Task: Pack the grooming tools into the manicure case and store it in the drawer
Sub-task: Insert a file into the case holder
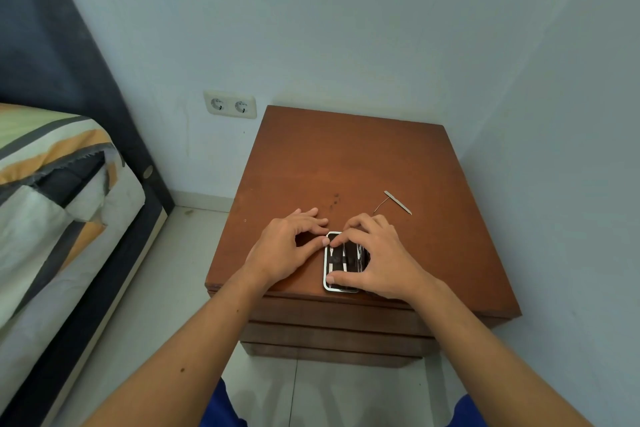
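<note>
A small manicure case (341, 262) with a silver rim and dark lining lies open near the front edge of the brown nightstand (346, 163). Metal tools sit under its elastic bands. My right hand (374, 253) covers the case's right half, thumb on the lower rim and fingertips on a tool at the top. My left hand (289, 246) rests on the wood beside the case, its thumb touching the upper left rim. Two loose tools lie apart at the right: a flat nail file (398, 203) and a thin pick (380, 206). Closed drawer fronts (332, 319) run below the top.
A bed with a striped cover (52, 191) and a dark headboard stands at the left. A double wall socket (230, 105) sits behind the nightstand. A wall stands close on the right. Pale floor tiles lie between the bed and the nightstand.
</note>
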A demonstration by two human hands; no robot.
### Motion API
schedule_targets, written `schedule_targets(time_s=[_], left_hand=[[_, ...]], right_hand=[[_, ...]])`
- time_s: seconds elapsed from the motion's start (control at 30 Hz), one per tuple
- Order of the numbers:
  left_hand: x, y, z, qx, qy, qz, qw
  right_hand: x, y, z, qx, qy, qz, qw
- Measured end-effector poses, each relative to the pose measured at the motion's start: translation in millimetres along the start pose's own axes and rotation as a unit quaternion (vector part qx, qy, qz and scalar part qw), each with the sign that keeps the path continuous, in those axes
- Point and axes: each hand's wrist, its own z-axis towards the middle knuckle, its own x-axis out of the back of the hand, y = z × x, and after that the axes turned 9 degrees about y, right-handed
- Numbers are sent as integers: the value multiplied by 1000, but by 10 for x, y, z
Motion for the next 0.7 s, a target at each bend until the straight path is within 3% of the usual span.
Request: schedule_targets(time_s=[0.37, 0.47, 0.6, 0.7], left_hand=[[-2, -7, -1, 4, -2, -4, 1000], [-10, -24, -3, 4, 2, -10, 1000], [-20, -28, -2, 10, 5, -15, 1000], [-21, -23, 0, 10, 6, -14, 1000]], right_hand=[[52, 16, -36, -8, 18, 6, 1000], [135, 114, 13, -44, 76, 31, 996], [295, 441, 202, -119, 134, -27, 983], [414, 652, 374, -140, 125, -79, 979]])
